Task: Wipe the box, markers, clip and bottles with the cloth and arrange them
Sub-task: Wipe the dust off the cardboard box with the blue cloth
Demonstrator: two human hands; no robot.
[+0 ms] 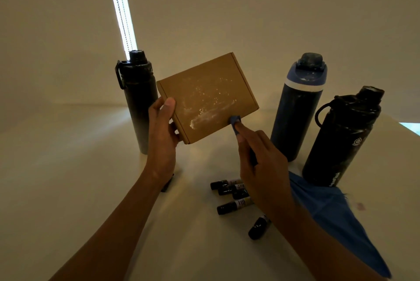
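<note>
Dim beige room, pale tabletop (68,144).
A bright vertical strip (121,8), perhaps a blind's edge, glows at eleven o'clock against the plain wall (250,8).

One wide-angle head view looks forward and down from the person's head, close over the pale table (79,189). The left hand (162,126) and right hand (261,162) reach in from the near edge and sit mid-frame at the box (204,99). The cloth (336,212) runs off near right. The far wall (250,8) fills the upper half, with a bright strip (120,8) at far left.
</note>
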